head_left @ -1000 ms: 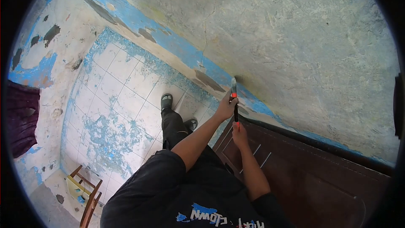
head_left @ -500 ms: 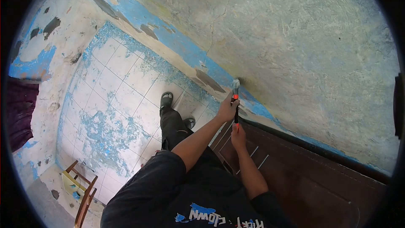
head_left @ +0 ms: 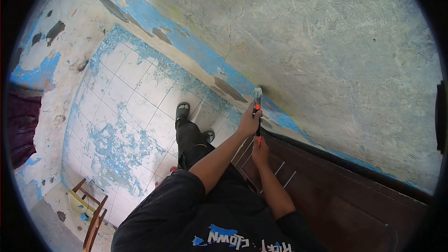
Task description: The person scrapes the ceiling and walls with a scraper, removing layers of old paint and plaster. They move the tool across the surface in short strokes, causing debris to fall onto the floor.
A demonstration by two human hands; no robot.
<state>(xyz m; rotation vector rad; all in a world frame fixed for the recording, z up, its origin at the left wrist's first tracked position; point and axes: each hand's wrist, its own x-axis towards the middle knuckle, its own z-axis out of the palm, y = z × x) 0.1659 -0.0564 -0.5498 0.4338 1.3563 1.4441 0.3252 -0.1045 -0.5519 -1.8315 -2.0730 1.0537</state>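
Hands: your left hand [head_left: 249, 122] is wrapped around the upper part of a scraper-like tool [head_left: 257, 107], just below its grey head; your right hand [head_left: 260, 153] grips the lower end of the black-and-red handle. Both hands are closed on the one tool, left ahead of right.

Tool position: head end up at the wall [head_left: 336, 56], over the blue paint band [head_left: 196, 46] low on it, close above the corner of a dark brown panelled surface [head_left: 336, 205].

Progress (judged from surfaces): the broad upper wall is mostly grey, roughened plaster, so most of that area looks done. Left over: the blue band, running on both sides of your tool, broken by dark grey patches. Blue also remains on the side wall [head_left: 70, 46]. Blue flakes or stains cover much of the tiled floor [head_left: 140, 98] around your sandals [head_left: 183, 110].

Further out: a wooden frame, chair-like [head_left: 95, 224], and a purple cloth [head_left: 23, 121], both toward your left.

Unclear: whether the head's edge touches the wall; the dark mark beside it may be shadow. Your fingers hide parts of the handle. A red item [head_left: 173, 169] by your hip is mostly covered. The lens rim crops the cloth and frame.
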